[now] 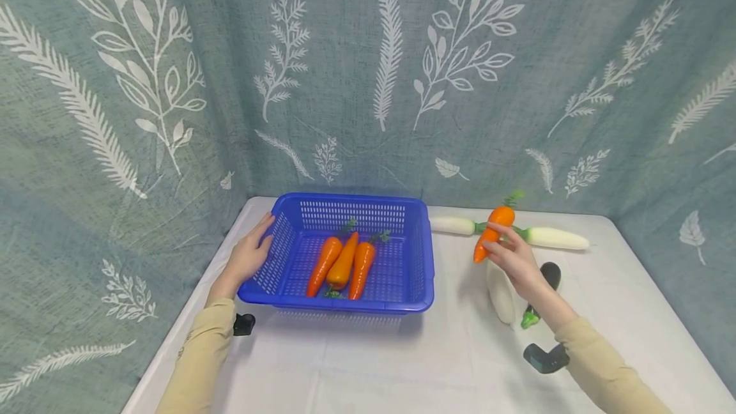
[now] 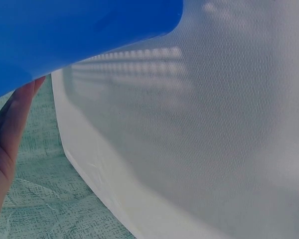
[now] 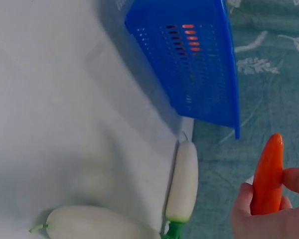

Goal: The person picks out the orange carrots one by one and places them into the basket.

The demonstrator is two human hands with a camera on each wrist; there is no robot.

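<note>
My right hand (image 1: 517,266) pinches an orange carrot (image 1: 501,216) with a green top, held tilted over the right part of the table. In the right wrist view, thumb and fingers hold the carrot (image 3: 269,172) from both sides, its tip free. My left hand (image 1: 248,254) rests against the left side of a blue plastic basket (image 1: 345,306), its fingers fairly straight along the rim. The left wrist view shows the left hand (image 2: 10,129) partly hidden behind the basket wall. Three carrots (image 1: 344,262) lie side by side on the basket floor.
Two white radishes (image 1: 560,239) lie end to end along the table's back edge, right of the basket. Another white radish (image 1: 499,292) and a dark eggplant (image 1: 551,275) lie near my right hand. A patterned curtain (image 1: 345,82) hangs around the white-covered table (image 1: 356,369).
</note>
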